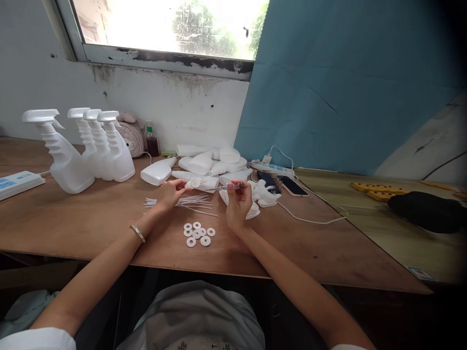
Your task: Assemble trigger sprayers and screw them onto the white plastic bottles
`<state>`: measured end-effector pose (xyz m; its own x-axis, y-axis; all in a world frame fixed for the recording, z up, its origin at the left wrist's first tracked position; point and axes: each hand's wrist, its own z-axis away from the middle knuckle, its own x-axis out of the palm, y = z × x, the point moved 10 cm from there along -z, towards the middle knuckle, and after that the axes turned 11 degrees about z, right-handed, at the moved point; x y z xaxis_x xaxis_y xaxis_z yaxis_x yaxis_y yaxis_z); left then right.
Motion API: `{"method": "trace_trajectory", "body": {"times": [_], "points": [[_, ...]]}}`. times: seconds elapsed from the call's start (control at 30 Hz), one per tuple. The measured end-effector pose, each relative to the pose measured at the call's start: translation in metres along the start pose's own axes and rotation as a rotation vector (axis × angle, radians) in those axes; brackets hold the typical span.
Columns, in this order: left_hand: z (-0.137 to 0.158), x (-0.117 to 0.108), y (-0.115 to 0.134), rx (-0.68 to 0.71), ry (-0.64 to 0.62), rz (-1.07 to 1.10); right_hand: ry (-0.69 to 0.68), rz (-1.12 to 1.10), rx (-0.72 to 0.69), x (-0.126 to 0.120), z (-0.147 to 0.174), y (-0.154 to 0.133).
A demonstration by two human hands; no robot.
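Note:
My left hand (169,194) pinches a white spray-trigger head (199,183) above the table. In my right hand (238,206) is a screwdriver (236,185) with a clear handle; its thin shaft points left to the trigger head. Whether the tip touches it, I cannot tell. Below my left hand lies a bundle of thin white tubes (197,201). Several flat white washer rings (197,234) are gathered on the tabletop between my forearms. Beside my right hand, more white trigger heads (265,193) lie in a small heap, partly hidden by the hand.
White bottles (200,163) lie piled behind my hands. Several spray bottles (71,167) with triggers stand at left, near a power strip (20,184). A pink bag (133,136) and a dark bottle (152,143) are behind. Phones (294,186) and a white cable (317,221) lie right.

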<state>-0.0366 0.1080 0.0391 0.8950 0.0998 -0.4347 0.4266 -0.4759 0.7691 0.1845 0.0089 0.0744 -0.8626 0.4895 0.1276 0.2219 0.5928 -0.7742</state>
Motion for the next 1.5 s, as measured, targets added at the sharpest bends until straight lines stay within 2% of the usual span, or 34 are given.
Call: {"method": "trace_trajectory", "body": {"times": [0.2,0.4,0.6,0.83,0.93,1.07,1.23,1.37,1.5], "points": [[0.003,0.002,0.007,0.007,-0.020,-0.035,-0.114,0.110,-0.172,0.008,0.007,-0.007],[0.006,0.007,0.014,0.028,-0.058,-0.004,-0.247,0.142,-0.238,0.021,0.014,-0.004],[0.010,0.014,0.023,0.050,-0.104,0.068,-0.292,0.168,-0.189,0.025,0.012,-0.002],[0.008,0.019,0.011,0.005,-0.129,0.195,-0.289,0.162,-0.052,0.023,0.009,0.012],[0.006,0.021,0.010,-0.001,-0.128,0.337,-0.311,0.135,-0.002,0.026,0.008,0.019],[0.006,0.027,0.005,-0.114,-0.120,0.636,-0.427,0.080,0.055,0.039,0.011,0.024],[0.013,0.035,-0.014,-0.421,-0.071,0.941,-0.601,0.085,0.057,0.056,0.025,0.023],[0.017,0.041,-0.012,-0.528,-0.146,1.017,-0.651,0.207,-0.029,0.059,0.033,0.021],[0.021,0.044,-0.008,-0.592,-0.191,1.032,-0.594,0.308,-0.159,0.055,0.033,0.014]]}}
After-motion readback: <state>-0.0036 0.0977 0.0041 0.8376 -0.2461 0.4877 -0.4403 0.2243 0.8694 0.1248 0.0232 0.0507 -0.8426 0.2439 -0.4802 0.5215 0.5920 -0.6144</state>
